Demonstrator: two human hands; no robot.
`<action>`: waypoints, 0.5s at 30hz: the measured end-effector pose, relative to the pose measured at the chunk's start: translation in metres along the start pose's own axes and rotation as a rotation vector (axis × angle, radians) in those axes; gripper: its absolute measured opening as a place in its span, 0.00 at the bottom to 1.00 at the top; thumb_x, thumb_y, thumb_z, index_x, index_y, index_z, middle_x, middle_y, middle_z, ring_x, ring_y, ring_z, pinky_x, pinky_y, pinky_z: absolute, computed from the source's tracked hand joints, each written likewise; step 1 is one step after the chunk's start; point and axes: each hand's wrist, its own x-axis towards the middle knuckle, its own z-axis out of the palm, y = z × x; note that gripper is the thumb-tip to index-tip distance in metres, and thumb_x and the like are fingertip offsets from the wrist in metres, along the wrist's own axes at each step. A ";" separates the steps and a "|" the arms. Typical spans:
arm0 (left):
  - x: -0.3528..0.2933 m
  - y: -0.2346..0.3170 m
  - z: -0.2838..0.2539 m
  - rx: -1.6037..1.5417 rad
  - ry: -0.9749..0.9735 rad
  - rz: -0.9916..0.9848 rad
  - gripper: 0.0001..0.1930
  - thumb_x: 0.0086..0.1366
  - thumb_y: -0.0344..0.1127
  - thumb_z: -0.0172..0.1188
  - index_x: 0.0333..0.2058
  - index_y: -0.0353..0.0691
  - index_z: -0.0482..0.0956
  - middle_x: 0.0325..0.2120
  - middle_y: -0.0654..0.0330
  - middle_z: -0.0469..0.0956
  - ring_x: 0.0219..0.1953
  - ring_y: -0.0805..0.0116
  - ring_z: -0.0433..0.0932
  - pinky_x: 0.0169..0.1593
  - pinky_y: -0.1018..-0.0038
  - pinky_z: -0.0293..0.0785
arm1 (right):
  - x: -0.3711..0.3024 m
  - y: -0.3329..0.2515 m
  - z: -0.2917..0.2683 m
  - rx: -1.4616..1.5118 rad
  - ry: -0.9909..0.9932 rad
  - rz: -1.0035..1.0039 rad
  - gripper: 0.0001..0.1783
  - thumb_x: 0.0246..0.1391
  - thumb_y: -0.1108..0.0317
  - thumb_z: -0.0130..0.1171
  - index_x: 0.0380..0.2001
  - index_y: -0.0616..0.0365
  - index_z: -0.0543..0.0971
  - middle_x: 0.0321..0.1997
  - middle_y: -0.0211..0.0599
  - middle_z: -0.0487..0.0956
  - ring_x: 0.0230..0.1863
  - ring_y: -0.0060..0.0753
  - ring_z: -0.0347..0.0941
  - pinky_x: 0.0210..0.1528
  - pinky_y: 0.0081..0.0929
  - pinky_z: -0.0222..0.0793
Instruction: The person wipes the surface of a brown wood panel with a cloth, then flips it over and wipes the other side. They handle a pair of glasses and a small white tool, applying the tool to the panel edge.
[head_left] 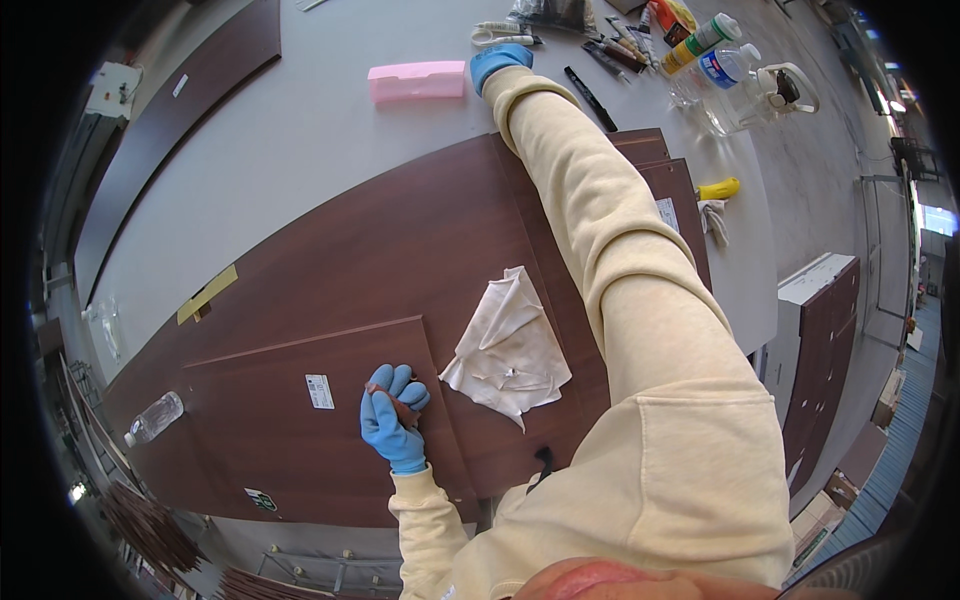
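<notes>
My left hand [393, 420], in a blue glove, is turned palm up over a dark brown wooden panel [270, 400]. Its fingers curl around a small reddish-brown piece [408, 413] whose kind I cannot make out. Stretched far forward, my right hand [500, 65] wears a blue glove too; its fingers are hidden, so what they hold does not show. Close by lie white-handled scissors [484, 39], a pink box [416, 82] and a black marker [590, 98]. Between my arms a crumpled white cloth [510, 345] rests on the brown boards.
Several paint tubes [615, 50] and clear bottles [722, 70] stand or lie at the far right. A yellow-handled tool [718, 189] sits by the right table edge. A small bottle [156, 418] lies at left. Another brown panel [180, 130] is at the far left.
</notes>
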 end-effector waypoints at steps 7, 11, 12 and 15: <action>-0.001 0.001 0.004 0.018 0.016 -0.009 0.24 0.81 0.45 0.54 0.62 0.28 0.73 0.45 0.52 0.79 0.34 0.72 0.71 0.37 0.74 0.69 | -0.016 0.025 -0.010 -0.059 0.021 -0.179 0.20 0.67 0.60 0.57 0.57 0.52 0.86 0.63 0.43 0.84 0.63 0.50 0.80 0.60 0.50 0.79; 0.001 -0.001 0.002 -0.011 -0.043 -0.004 0.24 0.81 0.45 0.54 0.61 0.28 0.73 0.43 0.55 0.76 0.32 0.74 0.67 0.35 0.76 0.65 | -0.017 0.047 0.003 0.162 0.041 -0.155 0.21 0.65 0.59 0.53 0.50 0.57 0.89 0.52 0.50 0.88 0.57 0.51 0.84 0.59 0.45 0.79; 0.004 -0.003 0.002 -0.033 -0.092 -0.004 0.24 0.81 0.45 0.54 0.61 0.29 0.73 0.42 0.56 0.75 0.32 0.75 0.66 0.35 0.77 0.64 | -0.019 0.054 0.003 0.179 0.011 -0.146 0.22 0.65 0.56 0.55 0.55 0.55 0.86 0.60 0.49 0.83 0.62 0.53 0.80 0.65 0.49 0.75; 0.006 -0.003 -0.004 -0.098 -0.176 -0.005 0.22 0.81 0.44 0.54 0.60 0.28 0.73 0.41 0.57 0.74 0.32 0.74 0.66 0.35 0.76 0.64 | -0.022 0.052 -0.007 0.246 -0.084 -0.123 0.25 0.61 0.55 0.60 0.57 0.55 0.86 0.64 0.50 0.81 0.65 0.55 0.78 0.67 0.50 0.75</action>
